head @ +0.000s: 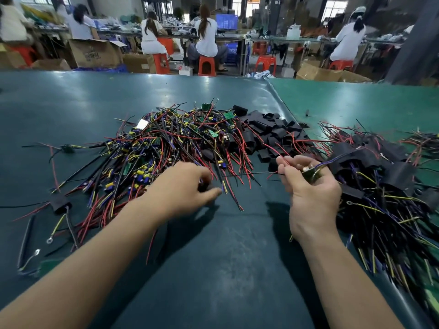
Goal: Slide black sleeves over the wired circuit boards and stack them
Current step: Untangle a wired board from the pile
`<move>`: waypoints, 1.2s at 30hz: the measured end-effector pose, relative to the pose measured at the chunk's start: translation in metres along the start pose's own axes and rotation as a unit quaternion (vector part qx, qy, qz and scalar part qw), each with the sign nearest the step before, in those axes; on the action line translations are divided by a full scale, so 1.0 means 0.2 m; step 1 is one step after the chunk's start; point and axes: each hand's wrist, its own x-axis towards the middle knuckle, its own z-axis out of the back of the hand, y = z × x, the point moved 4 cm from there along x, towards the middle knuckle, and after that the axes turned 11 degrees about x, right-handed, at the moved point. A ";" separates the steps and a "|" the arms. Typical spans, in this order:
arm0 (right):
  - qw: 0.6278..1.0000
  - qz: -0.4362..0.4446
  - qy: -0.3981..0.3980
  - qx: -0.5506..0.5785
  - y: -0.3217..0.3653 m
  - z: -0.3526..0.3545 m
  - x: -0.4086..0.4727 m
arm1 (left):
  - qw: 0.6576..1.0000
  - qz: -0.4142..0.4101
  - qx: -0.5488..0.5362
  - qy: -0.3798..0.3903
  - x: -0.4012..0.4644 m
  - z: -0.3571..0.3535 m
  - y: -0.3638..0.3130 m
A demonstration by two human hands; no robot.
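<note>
A big heap of bare wired circuit boards with red, black, yellow and purple wires lies on the green table mat. Loose black sleeves are piled behind and right of it. At the right lies a stack of sleeved boards. My right hand grips a small green circuit board and pinches its red and black wires between thumb and fingers. My left hand is curled at the near edge of the heap, holding a dark piece that looks like a black sleeve; motion blur hides the details.
One sleeved board and stray ring-terminal wires lie at the left. A raised seam divides the dark mat from a lighter green one. Beyond the table, several seated people work at benches among orange stools and cardboard boxes.
</note>
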 end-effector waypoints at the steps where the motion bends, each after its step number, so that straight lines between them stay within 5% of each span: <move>1: 1.000 -0.017 0.006 0.011 -0.01 -0.01 0.00 | 0.999 0.003 0.033 0.008 -0.09 -0.03 0.03; 8: 0.984 -0.018 0.124 -0.125 -0.07 -0.05 -0.07 | 0.996 -0.051 -0.068 -0.035 -0.30 -0.08 0.17; 18: 0.878 -0.010 0.223 -0.424 -0.13 -0.01 -0.10 | 0.981 -0.075 -0.143 -0.109 -0.26 -0.07 0.14; 21: 0.881 0.001 0.210 -0.424 -0.13 -0.02 -0.08 | 0.973 -0.051 -0.174 -0.141 -0.26 -0.07 0.12; 27: 0.962 0.009 0.148 -0.228 -0.06 -0.02 -0.03 | 0.934 -0.018 -0.273 -0.228 -0.26 -0.06 0.14; 36: 0.976 0.037 0.135 -0.166 -0.06 -0.06 -0.05 | 0.889 -0.031 -0.393 -0.231 -0.24 -0.09 0.14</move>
